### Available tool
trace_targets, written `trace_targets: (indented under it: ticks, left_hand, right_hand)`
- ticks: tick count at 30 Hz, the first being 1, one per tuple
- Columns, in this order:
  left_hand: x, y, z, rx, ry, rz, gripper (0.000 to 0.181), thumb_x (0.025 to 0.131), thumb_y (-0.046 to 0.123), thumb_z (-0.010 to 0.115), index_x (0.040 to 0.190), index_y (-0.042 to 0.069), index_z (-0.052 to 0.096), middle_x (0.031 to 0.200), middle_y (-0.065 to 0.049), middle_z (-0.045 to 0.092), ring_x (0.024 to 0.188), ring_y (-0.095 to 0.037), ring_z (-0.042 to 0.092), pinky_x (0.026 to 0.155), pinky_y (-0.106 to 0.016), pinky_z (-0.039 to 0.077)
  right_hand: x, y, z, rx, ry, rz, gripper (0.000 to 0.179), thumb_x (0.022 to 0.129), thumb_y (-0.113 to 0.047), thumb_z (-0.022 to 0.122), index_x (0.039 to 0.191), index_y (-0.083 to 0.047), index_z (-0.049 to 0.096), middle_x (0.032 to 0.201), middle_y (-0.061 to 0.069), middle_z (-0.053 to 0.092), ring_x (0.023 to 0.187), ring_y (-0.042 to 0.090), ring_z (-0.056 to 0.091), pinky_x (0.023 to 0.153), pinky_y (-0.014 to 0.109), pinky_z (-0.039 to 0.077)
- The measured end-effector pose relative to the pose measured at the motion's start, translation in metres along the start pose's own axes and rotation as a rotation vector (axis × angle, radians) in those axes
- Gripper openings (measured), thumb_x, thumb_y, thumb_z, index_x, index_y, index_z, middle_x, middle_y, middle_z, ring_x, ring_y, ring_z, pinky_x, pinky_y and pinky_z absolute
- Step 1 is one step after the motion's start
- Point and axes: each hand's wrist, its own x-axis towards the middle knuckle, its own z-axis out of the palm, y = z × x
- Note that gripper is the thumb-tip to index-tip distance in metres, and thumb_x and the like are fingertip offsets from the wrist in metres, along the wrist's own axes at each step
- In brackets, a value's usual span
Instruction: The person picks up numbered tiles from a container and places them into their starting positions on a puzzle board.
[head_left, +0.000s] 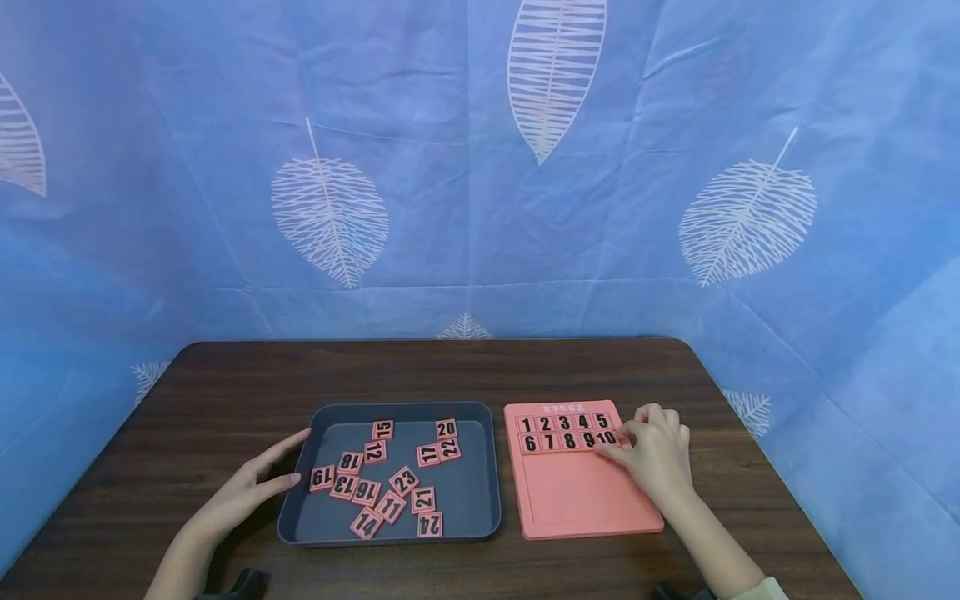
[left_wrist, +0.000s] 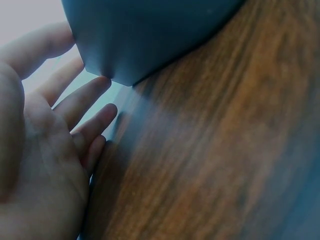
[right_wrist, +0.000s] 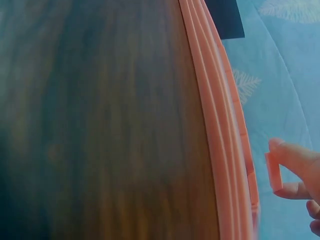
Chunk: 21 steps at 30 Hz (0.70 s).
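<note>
My right hand (head_left: 660,454) pinches a pink number tile marked 10 (head_left: 606,437) at the right end of the second row on the pink number board (head_left: 577,496). In the right wrist view that tile (right_wrist: 273,171) is between thumb and finger, just above the board's edge. Tiles 1 to 5 fill the board's top row, with 6 to 9 below. My left hand (head_left: 236,492) touches the left side of a dark grey tray (head_left: 468,479), its fingers fairly straight. Against the tray's outer wall (left_wrist: 135,35) lie those fingertips in the left wrist view.
Several loose number tiles (head_left: 367,492) lie scattered in the tray at mixed angles, some turned sideways or upside down. Tray and board stand side by side on a dark wooden table (head_left: 420,367). Behind it hangs a blue cloth (head_left: 450,208) with white leaf prints.
</note>
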Motion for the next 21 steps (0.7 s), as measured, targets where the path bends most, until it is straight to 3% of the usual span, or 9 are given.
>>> trace_targets:
  ticks: [7,13,21]
  left_hand:
    - [0.001,-0.004,-0.001,-0.004,-0.015,0.027,0.061,0.098,0.016,0.055,0.152,0.008,0.026,0.154,-0.023,0.02,0.136,-0.05,0.017,0.097,-0.061,0.035]
    - [0.001,-0.006,-0.001,0.003,-0.021,0.031,0.061,0.099,0.017,0.054,0.152,0.009,0.026,0.154,-0.025,0.018,0.136,-0.051,0.015,0.098,-0.067,0.029]
    - [0.0,-0.004,-0.001,0.004,-0.021,0.028,0.061,0.099,0.017,0.053,0.152,0.009,0.026,0.154,-0.024,0.019,0.136,-0.05,0.015,0.098,-0.065,0.031]
  right_hand:
    - [0.0,0.011,0.003,-0.02,-0.026,0.022,0.033,0.063,-0.039,0.089,0.066,-0.012,0.068,0.094,0.013,0.047,0.085,0.034,0.038,0.068,0.046,0.027]
    - [0.0,0.015,0.009,-0.014,-0.049,0.04,0.035,0.065,-0.039,0.088,0.07,-0.011,0.067,0.095,0.013,0.048,0.087,0.034,0.039,0.069,0.046,0.028]
    - [0.0,0.016,0.011,-0.005,-0.051,0.054,0.028,0.068,-0.031,0.087,0.07,-0.012,0.066,0.096,0.013,0.049,0.092,0.036,0.039,0.072,0.048,0.029]
